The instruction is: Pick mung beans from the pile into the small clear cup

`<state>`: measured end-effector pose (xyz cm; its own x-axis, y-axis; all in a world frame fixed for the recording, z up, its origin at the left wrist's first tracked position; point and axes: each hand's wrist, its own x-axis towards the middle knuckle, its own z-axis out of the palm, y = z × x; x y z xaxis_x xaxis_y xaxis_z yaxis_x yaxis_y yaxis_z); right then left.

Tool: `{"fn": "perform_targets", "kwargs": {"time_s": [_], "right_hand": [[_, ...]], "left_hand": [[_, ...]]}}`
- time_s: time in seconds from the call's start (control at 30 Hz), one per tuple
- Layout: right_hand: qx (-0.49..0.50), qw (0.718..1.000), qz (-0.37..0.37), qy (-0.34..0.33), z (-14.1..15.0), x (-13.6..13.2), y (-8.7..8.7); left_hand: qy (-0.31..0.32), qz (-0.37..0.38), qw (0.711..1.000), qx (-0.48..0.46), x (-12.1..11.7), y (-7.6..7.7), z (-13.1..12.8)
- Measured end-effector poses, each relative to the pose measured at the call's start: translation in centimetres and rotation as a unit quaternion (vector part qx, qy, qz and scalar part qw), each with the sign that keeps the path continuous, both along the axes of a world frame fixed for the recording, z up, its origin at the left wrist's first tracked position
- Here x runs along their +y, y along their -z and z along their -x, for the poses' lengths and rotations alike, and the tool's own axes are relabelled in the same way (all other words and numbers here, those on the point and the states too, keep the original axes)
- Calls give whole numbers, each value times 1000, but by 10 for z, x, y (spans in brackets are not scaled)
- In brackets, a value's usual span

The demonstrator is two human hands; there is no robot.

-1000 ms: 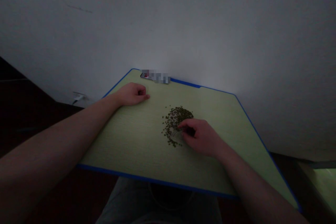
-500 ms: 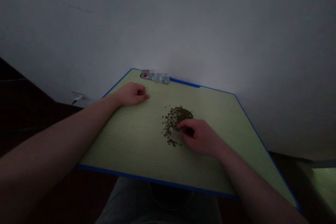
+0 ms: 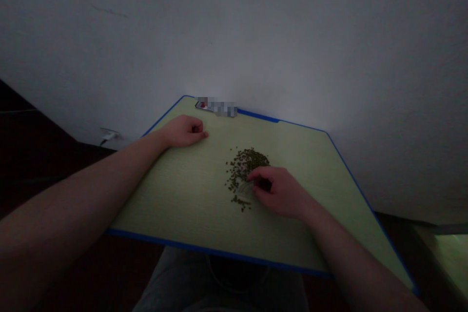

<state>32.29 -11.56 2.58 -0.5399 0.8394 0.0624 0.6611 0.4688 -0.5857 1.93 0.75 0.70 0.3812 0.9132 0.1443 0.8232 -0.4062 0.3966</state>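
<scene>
Your left hand loosely clenched on the tabletop, your right hand curled at the right edge of small dark grains scattered mid-tabletop, its grip too dim to tell

The bare left arm slants from the frame's lower left to the left hand, left of centre, fingers loosely curled, thumb pointing right. From the lower right, the bare right arm angles up-left to the right hand, thumb and forefinger bent towards each other.
</scene>
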Motion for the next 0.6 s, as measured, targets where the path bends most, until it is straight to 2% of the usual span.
{"fn": "perform_targets", "kwargs": {"time_s": [0.6], "right_hand": [[-7, 1000, -12, -26, 9, -4, 3]], "left_hand": [[5, -12, 1000, 6, 2, 3, 2]]}}
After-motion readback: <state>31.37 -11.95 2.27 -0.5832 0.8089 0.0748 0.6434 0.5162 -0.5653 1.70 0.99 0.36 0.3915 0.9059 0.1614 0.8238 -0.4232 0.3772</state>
